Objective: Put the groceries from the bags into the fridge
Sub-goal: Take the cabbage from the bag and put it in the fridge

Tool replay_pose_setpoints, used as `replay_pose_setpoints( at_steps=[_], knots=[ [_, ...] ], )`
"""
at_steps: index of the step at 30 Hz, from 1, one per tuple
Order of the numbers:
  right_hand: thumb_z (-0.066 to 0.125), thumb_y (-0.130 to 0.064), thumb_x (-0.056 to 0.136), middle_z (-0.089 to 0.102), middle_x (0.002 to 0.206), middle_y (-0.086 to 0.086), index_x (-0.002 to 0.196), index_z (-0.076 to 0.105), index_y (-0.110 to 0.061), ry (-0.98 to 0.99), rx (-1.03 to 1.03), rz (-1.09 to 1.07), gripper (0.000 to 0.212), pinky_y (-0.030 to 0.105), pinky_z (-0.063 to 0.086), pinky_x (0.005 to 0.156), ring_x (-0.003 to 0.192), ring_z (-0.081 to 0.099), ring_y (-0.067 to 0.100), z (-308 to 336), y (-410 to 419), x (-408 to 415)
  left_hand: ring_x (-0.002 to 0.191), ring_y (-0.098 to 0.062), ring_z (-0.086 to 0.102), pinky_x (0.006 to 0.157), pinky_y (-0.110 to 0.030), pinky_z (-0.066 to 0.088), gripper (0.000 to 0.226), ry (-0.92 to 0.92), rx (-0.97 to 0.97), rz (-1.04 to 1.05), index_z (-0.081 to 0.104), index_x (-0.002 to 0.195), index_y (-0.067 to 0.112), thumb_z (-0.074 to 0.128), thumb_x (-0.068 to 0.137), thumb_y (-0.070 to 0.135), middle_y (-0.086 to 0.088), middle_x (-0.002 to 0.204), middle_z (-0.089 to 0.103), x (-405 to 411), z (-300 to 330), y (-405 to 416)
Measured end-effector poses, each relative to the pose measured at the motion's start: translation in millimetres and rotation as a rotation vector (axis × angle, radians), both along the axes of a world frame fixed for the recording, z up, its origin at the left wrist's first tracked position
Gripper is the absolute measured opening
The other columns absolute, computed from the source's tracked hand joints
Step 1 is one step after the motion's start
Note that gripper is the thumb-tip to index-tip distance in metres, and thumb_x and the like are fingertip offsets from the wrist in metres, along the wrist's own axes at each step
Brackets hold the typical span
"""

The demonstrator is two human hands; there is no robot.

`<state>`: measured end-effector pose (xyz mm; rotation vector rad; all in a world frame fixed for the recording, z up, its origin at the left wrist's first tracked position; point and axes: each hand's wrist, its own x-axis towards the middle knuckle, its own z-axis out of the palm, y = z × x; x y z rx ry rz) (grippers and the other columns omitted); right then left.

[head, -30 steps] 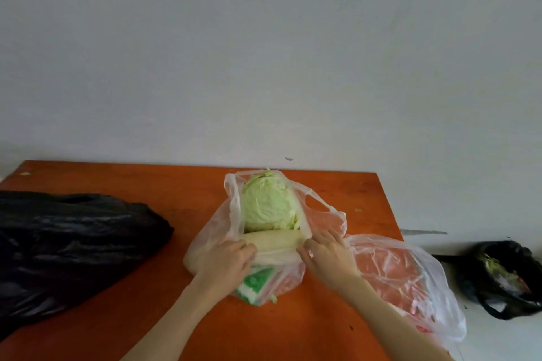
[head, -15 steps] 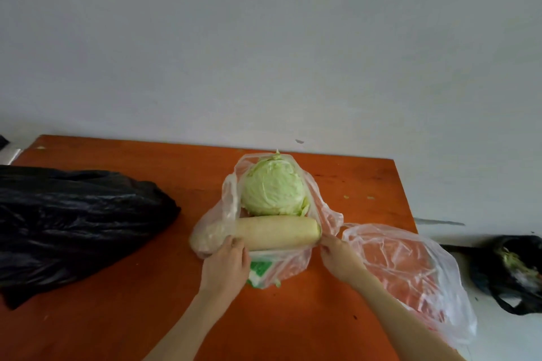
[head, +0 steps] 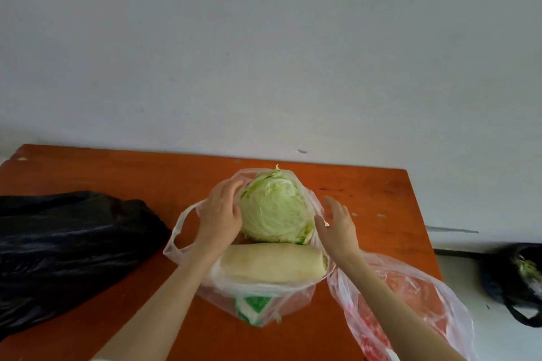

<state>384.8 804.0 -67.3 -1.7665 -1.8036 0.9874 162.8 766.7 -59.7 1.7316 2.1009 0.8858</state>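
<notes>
The cabbage (head: pixel 275 211) sits in the open clear bag (head: pixel 258 296) on the tabletop (head: pixel 117 173), w/ the radish (head: pixel 272 262) just at 6 o'clock of it. The bag is pulled wide so I can lift stuff out. My left hand (head: pixel 220 217) is at the cabbage's 9 o'clock, fingers (head: pixel 227 189) spread & curved on its side. My right hand (head: pixel 337 226) is at 3 o'clock, fingers apart, near it but prob not touching yet. I think I scoop it w/ both hands, bc it's big & round. No fridge in view.
</notes>
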Motion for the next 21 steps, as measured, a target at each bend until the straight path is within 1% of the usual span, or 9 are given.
replay_pose_setpoints(
  at_steps=[2, 4, 7, 9, 10, 12, 16, 18, 21],
  knots=[
    [0.045, -0.025, 0.097, 0.037, 0.147, 0.007, 0.143, 0.032, -0.013, -0.024, -0.067, 0.036, 0.049, 0.031, 0.030, 0.106, 0.134, 0.034, 0.022, -6.3, 11.9, 0.1, 0.132, -0.025, 0.037, 0.111, -0.038, 0.030, 0.042, -0.053, -0.121, 0.023, 0.044, 0.133, 0.006, 0.043, 0.092, -0.001, -0.012, 0.139, 0.044, -13.4, -5.2, 29.3],
    [0.043, -0.032, 0.098, 0.043, 0.143, 0.004, 0.141, 0.038, -0.013, 0.039, -0.153, 0.050, 0.048, 0.034, 0.032, 0.106, 0.132, 0.039, 0.021, -11.1, 23.8, 1.5, 0.134, -0.027, 0.034, 0.111, -0.033, 0.025, 0.043, -0.103, -0.283, -0.015, 0.038, 0.138, 0.004, 0.043, 0.095, 0.007, -0.016, 0.143, 0.040, -26.5, -10.7, 58.5],
    [0.046, -0.033, 0.096, 0.066, 0.099, 0.003, 0.103, 0.065, -0.012, 0.127, -0.182, 0.033, 0.029, 0.029, 0.045, 0.075, 0.088, 0.058, 0.017, -18.1, 38.0, -1.6, 0.132, -0.024, 0.039, 0.106, -0.029, 0.030, 0.043, -0.158, -0.508, -0.082, 0.043, 0.137, 0.009, 0.048, 0.096, 0.022, -0.010, 0.143, 0.043, -36.2, -17.3, 92.2],
    [0.050, -0.027, 0.095, 0.054, 0.065, 0.001, 0.068, 0.056, -0.011, 0.222, -0.170, -0.048, 0.031, 0.028, 0.037, 0.055, 0.059, 0.046, 0.017, -26.0, 47.2, -2.3, 0.112, -0.022, 0.055, 0.087, -0.028, 0.043, 0.025, -0.360, -0.541, -0.036, 0.062, 0.114, 0.010, 0.055, 0.093, 0.021, -0.010, 0.119, 0.062, -39.5, -23.7, 108.5],
    [0.049, -0.023, 0.095, 0.046, 0.059, 0.000, 0.062, 0.049, -0.012, 0.288, -0.195, -0.111, 0.035, 0.026, 0.032, 0.051, 0.054, 0.039, 0.015, -30.4, 52.5, -1.7, 0.098, -0.021, 0.060, 0.078, -0.027, 0.045, 0.014, -0.515, -0.572, -0.002, 0.068, 0.098, 0.012, 0.059, 0.090, 0.020, -0.009, 0.103, 0.067, -41.8, -25.9, 114.5],
    [0.046, -0.017, 0.096, 0.040, 0.057, 0.000, 0.064, 0.047, -0.011, 0.391, -0.263, -0.262, 0.033, 0.026, 0.028, 0.048, 0.053, 0.033, 0.013, -41.0, 66.5, 0.5, 0.080, -0.020, 0.063, 0.073, -0.028, 0.048, 0.009, -0.730, -0.653, 0.038, 0.070, 0.081, 0.015, 0.064, 0.086, 0.017, -0.008, 0.086, 0.070, -50.5, -32.1, 126.8],
    [0.047, -0.018, 0.096, 0.050, 0.065, 0.005, 0.066, 0.056, -0.014, 0.478, -0.467, -0.436, 0.031, 0.032, 0.038, 0.059, 0.064, 0.044, 0.021, -72.4, 90.9, -3.8, 0.056, -0.009, 0.061, 0.062, -0.023, 0.049, 0.013, -0.913, -0.754, 0.047, 0.066, 0.080, 0.012, 0.058, 0.089, 0.013, -0.002, 0.065, 0.067, -53.4, -47.9, 152.2],
    [0.048, -0.022, 0.095, 0.055, 0.075, 0.016, 0.071, 0.061, -0.013, 0.494, -0.525, -0.503, 0.029, 0.038, 0.044, 0.069, 0.073, 0.051, 0.029, -88.5, 101.5, -9.4, 0.043, -0.005, 0.053, 0.051, -0.018, 0.045, 0.018, -0.956, -0.738, 0.083, 0.061, 0.076, 0.010, 0.054, 0.092, 0.012, 0.001, 0.054, 0.059, -46.1, -56.8, 164.4],
    [0.044, -0.020, 0.096, 0.065, 0.102, 0.023, 0.099, 0.064, -0.005, 0.466, -0.552, -0.548, 0.025, 0.043, 0.052, 0.084, 0.091, 0.061, 0.036, -100.7, 112.9, -13.8, 0.042, -0.002, 0.055, 0.047, -0.015, 0.045, 0.014, -0.884, -0.658, 0.160, 0.061, 0.077, 0.010, 0.057, 0.090, 0.012, 0.002, 0.055, 0.061, -38.5, -72.8, 177.5]
  ],
)
